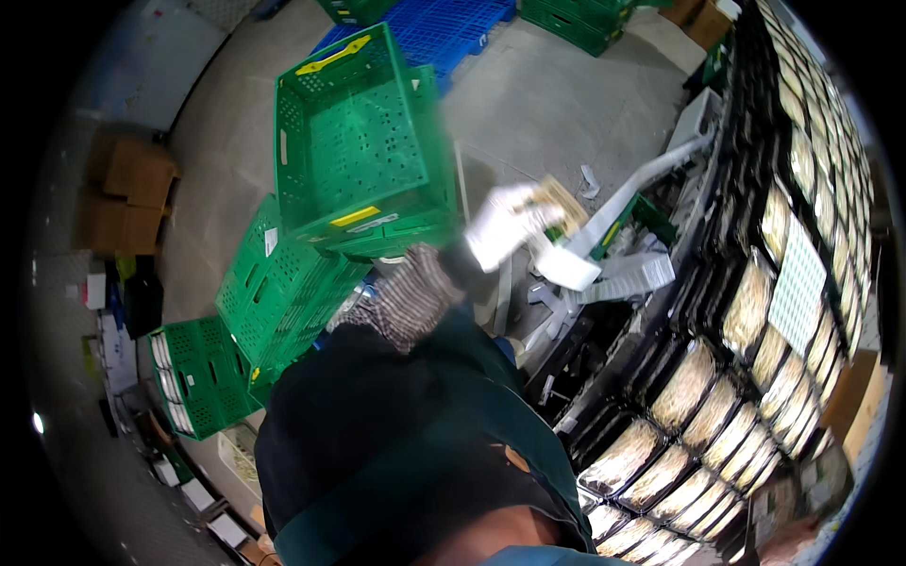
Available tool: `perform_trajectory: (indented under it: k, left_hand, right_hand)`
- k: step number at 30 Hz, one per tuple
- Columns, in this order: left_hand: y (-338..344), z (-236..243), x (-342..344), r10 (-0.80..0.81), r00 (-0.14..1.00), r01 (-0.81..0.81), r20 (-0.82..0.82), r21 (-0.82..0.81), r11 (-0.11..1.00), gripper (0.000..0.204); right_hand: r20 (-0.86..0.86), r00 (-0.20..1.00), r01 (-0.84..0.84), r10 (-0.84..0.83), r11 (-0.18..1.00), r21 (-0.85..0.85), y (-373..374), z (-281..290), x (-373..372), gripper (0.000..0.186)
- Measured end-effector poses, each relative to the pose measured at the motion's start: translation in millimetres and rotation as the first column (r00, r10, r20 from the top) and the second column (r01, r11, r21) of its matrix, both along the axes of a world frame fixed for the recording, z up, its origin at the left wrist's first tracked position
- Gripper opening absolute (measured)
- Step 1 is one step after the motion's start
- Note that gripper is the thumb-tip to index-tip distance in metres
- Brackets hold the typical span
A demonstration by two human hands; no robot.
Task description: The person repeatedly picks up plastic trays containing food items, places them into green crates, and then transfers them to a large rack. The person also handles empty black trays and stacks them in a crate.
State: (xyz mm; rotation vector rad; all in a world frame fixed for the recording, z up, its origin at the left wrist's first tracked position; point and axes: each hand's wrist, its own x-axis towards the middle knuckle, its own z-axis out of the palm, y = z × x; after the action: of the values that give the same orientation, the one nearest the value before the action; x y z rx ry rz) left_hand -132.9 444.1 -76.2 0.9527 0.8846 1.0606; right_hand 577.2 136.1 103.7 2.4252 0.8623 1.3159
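Note:
Reaching out to the right of the green crates, my left hand (502, 229) wears a white glove below a striped sleeve and is blurred. Its fingers close at the near end of a flat tan piece (566, 202), whose kind I cannot make out. Just beyond the fingers, a loop of white strip (568, 268) hangs by a pale grey angled arm (642, 181) of some equipment. To the left of the hand stands an empty-looking green perforated crate (347, 140) with yellow handles. My right hand does not show.
Stacked black trays of wrapped pale contents (694, 382) line the right side, with a pale green sheet (798, 288) on them. Green crates (274, 283) stand left. A blue pallet (425, 33) lies behind. At lower right, a blurred hand (791, 542), apparently another person's, is beside a pack.

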Motion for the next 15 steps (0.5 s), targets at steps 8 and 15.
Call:
perform_trajectory:
  k: [8, 15]
  left_hand:
    - [-16, -97, -88, -0.331, 0.943, 0.333, 0.037, -0.075, 0.940, 0.021]
    - [-12, -124, -207, -0.267, 0.960, 0.275, 0.085, -0.098, 0.956, 0.022]
  right_hand:
    - [-0.481, -0.007, -0.810, 0.877, 0.277, 0.517, 436, -91, -546, 0.024]
    - [-0.675, -0.715, -0.664, 0.184, -0.482, 0.572, 571, -271, -987, 0.023]
